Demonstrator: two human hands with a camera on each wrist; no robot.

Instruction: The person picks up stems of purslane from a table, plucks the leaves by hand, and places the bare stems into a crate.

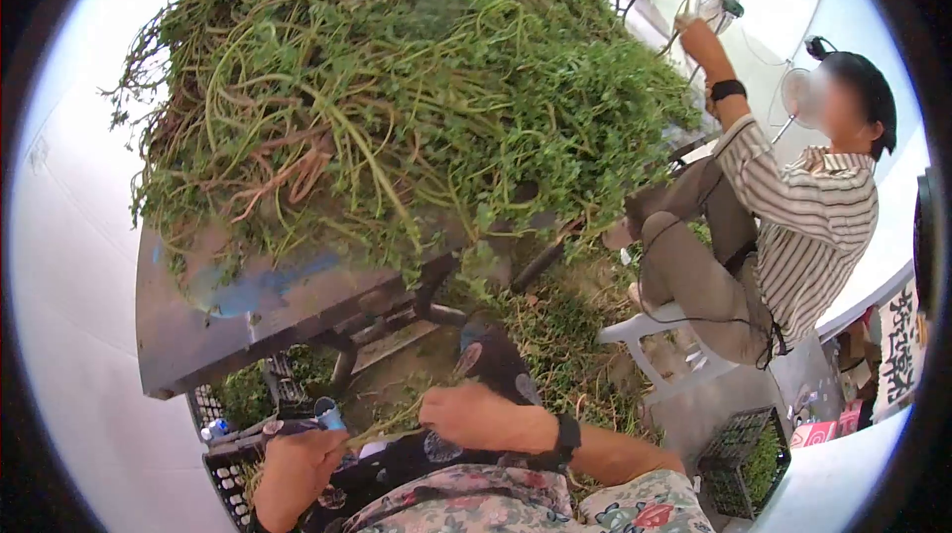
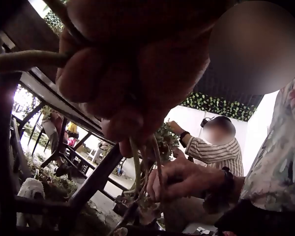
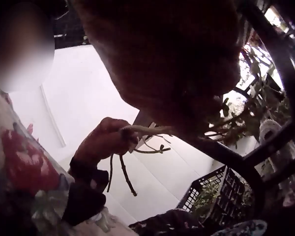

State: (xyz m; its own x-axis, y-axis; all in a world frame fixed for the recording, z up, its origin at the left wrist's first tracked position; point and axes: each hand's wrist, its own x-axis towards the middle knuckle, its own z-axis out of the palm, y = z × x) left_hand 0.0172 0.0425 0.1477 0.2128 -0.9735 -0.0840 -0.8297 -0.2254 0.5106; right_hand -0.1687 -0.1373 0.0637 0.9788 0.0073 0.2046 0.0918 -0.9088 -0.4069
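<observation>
Over the lap, my left hand (image 1: 297, 473) grips a small bunch of plant stems (image 1: 389, 428), its fingers curled round them. My right hand (image 1: 486, 419) is a short way to the right and pinches the same bunch. In the left wrist view, thin stems (image 2: 136, 164) run down from the left fingers to the right hand (image 2: 187, 182). The right wrist view shows cut stem ends (image 3: 128, 179) hanging below the left hand (image 3: 105, 140); the right fingers are in deep shadow there. A big heap of leafy green stems (image 1: 416, 107) covers most of the table (image 1: 268, 305) ahead.
Black crates (image 1: 226, 478) stand at the lower left under the table edge, near a blue cup (image 1: 327, 414). Loose greens (image 1: 575, 335) litter the floor. A person in a striped shirt (image 1: 813, 226) sits at right on a white stool (image 1: 654, 345), beside another crate (image 1: 739, 464) of greens.
</observation>
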